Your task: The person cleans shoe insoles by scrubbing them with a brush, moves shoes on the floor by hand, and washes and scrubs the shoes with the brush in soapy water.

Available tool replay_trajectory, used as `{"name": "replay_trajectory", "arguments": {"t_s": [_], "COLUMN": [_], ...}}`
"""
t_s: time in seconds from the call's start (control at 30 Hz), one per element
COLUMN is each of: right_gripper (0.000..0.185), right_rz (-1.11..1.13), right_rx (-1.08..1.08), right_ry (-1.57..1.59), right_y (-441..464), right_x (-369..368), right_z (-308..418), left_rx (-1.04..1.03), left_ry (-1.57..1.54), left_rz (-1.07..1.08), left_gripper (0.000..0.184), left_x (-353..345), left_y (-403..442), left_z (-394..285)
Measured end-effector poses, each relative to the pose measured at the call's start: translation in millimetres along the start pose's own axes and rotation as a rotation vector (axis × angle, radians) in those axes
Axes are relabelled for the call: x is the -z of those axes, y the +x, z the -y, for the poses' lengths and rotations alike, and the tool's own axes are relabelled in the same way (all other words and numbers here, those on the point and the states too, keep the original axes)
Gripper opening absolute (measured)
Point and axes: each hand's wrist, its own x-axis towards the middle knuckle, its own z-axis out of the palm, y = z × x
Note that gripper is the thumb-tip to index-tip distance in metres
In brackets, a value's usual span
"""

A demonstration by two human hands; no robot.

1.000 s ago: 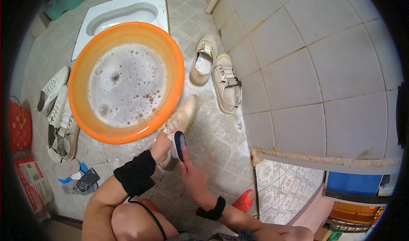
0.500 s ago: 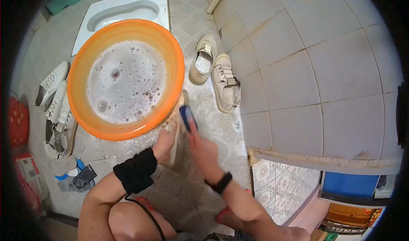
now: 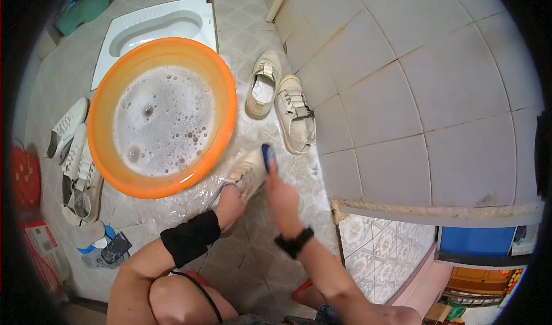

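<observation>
A light-coloured shoe is held low over the wet floor, just right of the orange basin. My left hand grips it at its opening, with the toe pointing up and to the right. My right hand, slightly blurred, is closed round a dark blue brush whose head is against the shoe's toe. Foamy water with bubbles fills the basin. Two cream shoes stand by the tiled wall.
White shoes lie left of the basin, near insoles on the floor. A squat toilet is behind the basin. At the left edge are a red bag and a box. A tiled wall bounds the right side.
The shoe has swung from nearly upright beside the basin to tilt right, its upper now showing. The brush has moved to its toe. The whole view has shifted slightly.
</observation>
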Motion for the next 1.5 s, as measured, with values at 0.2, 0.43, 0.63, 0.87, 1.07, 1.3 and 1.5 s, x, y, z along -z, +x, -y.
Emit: {"name": "replay_trajectory", "arguments": {"t_s": [0.2, 0.43, 0.63, 0.87, 1.07, 1.3, 1.5], "right_gripper": [0.053, 0.049, 0.048, 0.048, 0.047, 0.044, 0.044], "right_rz": [0.177, -0.004, 0.075, 0.031, 0.14, 0.162, 0.084], "right_rx": [0.03, 0.142, -0.009, 0.142, 0.022, -0.044, -0.059], "right_ry": [0.08, 0.147, 0.116, 0.115, 0.159, 0.233, 0.275], "right_y": [-25, -51, 18, -55, -3, -34, 3], "right_x": [4, -2, -9, -11, -19, -9, -3], "right_z": [-6, 3, 0, 1, 10, -13, -2], "left_rx": [-0.125, -0.125, -0.065, 0.144, 0.048, 0.054, 0.765], "left_ry": [-0.071, -0.082, -0.122, -0.28, -0.059, -0.152, -1.212], "left_rz": [0.006, 0.03, 0.21, 0.333, 0.242, 0.303, 0.236], "left_gripper": [0.033, 0.031, 0.038, 0.038, 0.038, 0.044, 0.045], "left_x": [-4, 11, 10, 16, 19, 29, 27], "left_y": [-7, 8, -5, -11, 13, -15, 0], "left_z": [25, 2, 3, 12, 27, 11, 12]}}
